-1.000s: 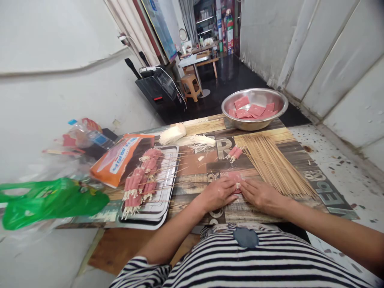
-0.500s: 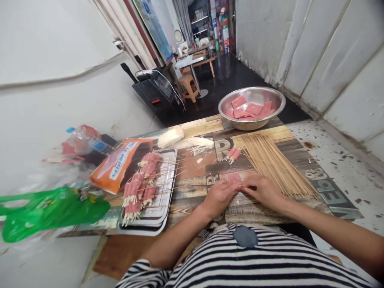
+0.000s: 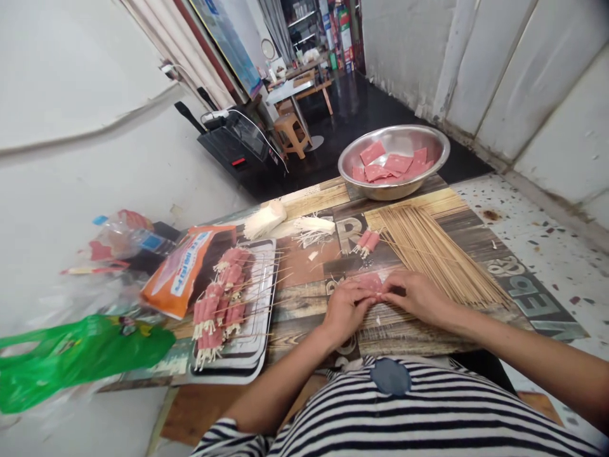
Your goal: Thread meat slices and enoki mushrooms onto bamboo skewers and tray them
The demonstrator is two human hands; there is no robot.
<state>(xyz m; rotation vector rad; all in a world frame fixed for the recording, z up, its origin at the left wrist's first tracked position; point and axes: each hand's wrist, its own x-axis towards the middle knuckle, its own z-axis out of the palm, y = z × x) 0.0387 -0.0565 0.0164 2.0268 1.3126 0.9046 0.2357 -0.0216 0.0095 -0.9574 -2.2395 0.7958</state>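
Observation:
A thin pink meat slice [image 3: 369, 280] lies on the wood-patterned table in front of me. My left hand [image 3: 347, 310] pinches its near edge from the left. From the right, my right hand [image 3: 417, 296] grips the same edge with thumb and fingertips. Part of the slice is hidden beneath the fingers; whether something is inside the edge I cannot tell. Just beyond the hands are small meat rolls [image 3: 367, 242] with white enoki ends, on a skewer. Loose enoki mushrooms [image 3: 314, 228] and a thicker enoki bunch [image 3: 265, 219] sit farther back.
Bamboo skewers [image 3: 438, 254] are spread out at the right. A steel bowl [image 3: 349, 181] of meat slices stands at the far edge. On the left, a tray [image 3: 257, 355] carries several skewered rolls, beside an orange packet [image 3: 183, 273] and a green plastic bag [image 3: 85, 355].
The camera view has shifted slightly. Both hands stay at the meat slice; their fingers have moved a little along its near edge, and more of the slice shows between them.

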